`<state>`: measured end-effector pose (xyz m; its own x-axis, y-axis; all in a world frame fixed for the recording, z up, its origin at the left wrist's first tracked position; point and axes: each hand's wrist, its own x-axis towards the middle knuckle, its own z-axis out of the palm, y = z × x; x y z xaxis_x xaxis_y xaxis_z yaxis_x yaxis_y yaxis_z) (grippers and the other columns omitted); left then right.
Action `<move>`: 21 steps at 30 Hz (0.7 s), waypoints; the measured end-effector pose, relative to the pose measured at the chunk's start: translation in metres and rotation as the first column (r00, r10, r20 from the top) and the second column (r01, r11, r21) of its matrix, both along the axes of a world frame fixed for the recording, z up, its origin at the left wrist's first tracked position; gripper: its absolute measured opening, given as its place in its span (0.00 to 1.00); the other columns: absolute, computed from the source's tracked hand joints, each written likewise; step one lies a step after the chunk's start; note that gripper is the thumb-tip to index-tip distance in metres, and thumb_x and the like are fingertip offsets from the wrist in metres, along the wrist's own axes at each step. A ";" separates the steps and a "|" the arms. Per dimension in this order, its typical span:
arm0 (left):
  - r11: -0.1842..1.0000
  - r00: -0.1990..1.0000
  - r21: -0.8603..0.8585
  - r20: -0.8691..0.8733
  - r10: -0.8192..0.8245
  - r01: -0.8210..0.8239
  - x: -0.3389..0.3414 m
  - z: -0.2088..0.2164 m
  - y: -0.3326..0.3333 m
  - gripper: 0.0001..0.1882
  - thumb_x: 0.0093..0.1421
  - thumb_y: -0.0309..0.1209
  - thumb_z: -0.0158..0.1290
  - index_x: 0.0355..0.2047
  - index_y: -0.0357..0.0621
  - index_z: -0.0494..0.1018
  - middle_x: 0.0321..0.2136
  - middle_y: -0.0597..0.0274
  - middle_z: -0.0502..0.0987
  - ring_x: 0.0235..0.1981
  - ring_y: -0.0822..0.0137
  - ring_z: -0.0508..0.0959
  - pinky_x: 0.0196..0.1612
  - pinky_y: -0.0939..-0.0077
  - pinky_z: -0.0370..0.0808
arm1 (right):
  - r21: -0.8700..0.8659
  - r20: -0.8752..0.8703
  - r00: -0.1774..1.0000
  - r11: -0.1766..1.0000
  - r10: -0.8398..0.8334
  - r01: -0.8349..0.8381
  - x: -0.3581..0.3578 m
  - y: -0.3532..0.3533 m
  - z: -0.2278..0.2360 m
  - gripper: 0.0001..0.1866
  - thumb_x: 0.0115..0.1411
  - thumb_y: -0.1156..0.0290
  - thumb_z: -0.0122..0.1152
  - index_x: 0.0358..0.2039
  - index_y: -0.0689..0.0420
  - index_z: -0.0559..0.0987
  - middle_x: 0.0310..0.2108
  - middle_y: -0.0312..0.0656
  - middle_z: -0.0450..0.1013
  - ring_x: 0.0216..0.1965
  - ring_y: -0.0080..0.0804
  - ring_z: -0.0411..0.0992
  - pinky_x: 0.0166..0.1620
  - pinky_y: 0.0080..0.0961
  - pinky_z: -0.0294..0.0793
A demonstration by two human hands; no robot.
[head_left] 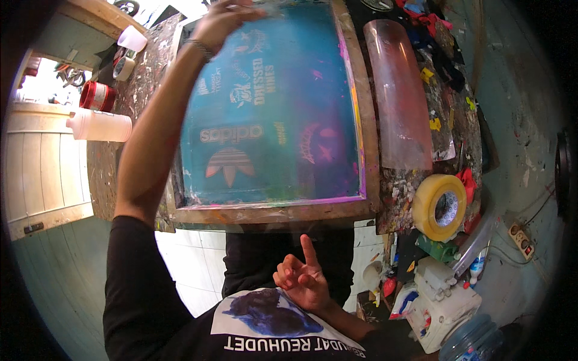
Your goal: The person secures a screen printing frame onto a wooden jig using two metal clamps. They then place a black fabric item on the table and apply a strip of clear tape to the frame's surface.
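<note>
A wooden-framed screen-printing screen lies on the table before me, its teal mesh carrying several pale stencil designs and a pink-purple stain on the right. My left hand reaches over its far left part, a dark band round the wrist. Those fingers point right, but their tips are smeared and I cannot make out whether they hold anything. Below the near edge of the frame, my right hand is raised in front of my shirt. Its index finger is stretched out, the others are loosely bent, and nothing shows in it.
Right of the screen lie a curled translucent pinkish sheet and a large roll of clear tape. A plastic bottle, a red roll and a white cup stand left. A white machine sits lower right near a power strip.
</note>
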<state>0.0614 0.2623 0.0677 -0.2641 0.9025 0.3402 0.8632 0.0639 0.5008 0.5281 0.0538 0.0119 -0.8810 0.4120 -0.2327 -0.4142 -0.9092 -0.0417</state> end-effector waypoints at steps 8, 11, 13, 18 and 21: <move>0.988 0.737 -0.072 0.659 0.150 -0.137 0.047 -0.072 0.040 0.21 0.53 0.33 0.69 0.44 0.36 0.76 0.35 0.61 0.83 0.33 0.73 0.79 0.37 0.81 0.74 | 0.127 0.185 0.983 0.992 -0.002 -0.022 0.009 -0.001 -0.020 0.52 0.57 0.67 0.69 0.73 0.30 0.45 0.42 0.41 0.70 0.33 0.26 0.65 0.40 0.29 0.66; 0.990 0.759 -0.069 0.637 0.137 -0.121 0.050 -0.078 0.039 0.20 0.55 0.32 0.67 0.45 0.37 0.76 0.35 0.61 0.84 0.30 0.77 0.79 0.32 0.83 0.72 | 0.146 0.206 0.978 0.987 0.033 -0.064 0.011 -0.003 -0.024 0.55 0.55 0.71 0.69 0.73 0.30 0.43 0.44 0.42 0.70 0.33 0.26 0.65 0.41 0.29 0.68; 0.995 0.777 -0.003 0.624 0.082 -0.102 0.053 -0.085 0.040 0.21 0.55 0.31 0.67 0.46 0.37 0.75 0.34 0.63 0.85 0.27 0.78 0.77 0.31 0.84 0.71 | 0.163 0.208 0.977 0.983 0.050 -0.085 0.011 -0.003 -0.025 0.57 0.54 0.72 0.70 0.73 0.31 0.41 0.44 0.43 0.69 0.34 0.26 0.66 0.42 0.29 0.68; 0.982 0.890 0.005 0.425 0.168 -0.187 0.064 -0.098 0.036 0.25 0.52 0.33 0.68 0.49 0.41 0.75 0.32 0.71 0.85 0.25 0.79 0.69 0.34 0.81 0.70 | 0.185 0.237 0.969 0.976 0.067 -0.113 0.010 -0.002 -0.024 0.61 0.52 0.72 0.72 0.73 0.33 0.37 0.45 0.45 0.69 0.35 0.27 0.66 0.42 0.28 0.69; 0.974 0.898 0.000 0.388 0.208 -0.226 0.067 -0.102 0.036 0.26 0.51 0.34 0.69 0.50 0.44 0.75 0.32 0.73 0.85 0.26 0.79 0.68 0.36 0.80 0.71 | 0.206 0.256 0.964 0.971 0.066 -0.121 0.010 0.000 -0.024 0.63 0.51 0.72 0.73 0.73 0.33 0.35 0.45 0.45 0.69 0.35 0.27 0.66 0.42 0.28 0.70</move>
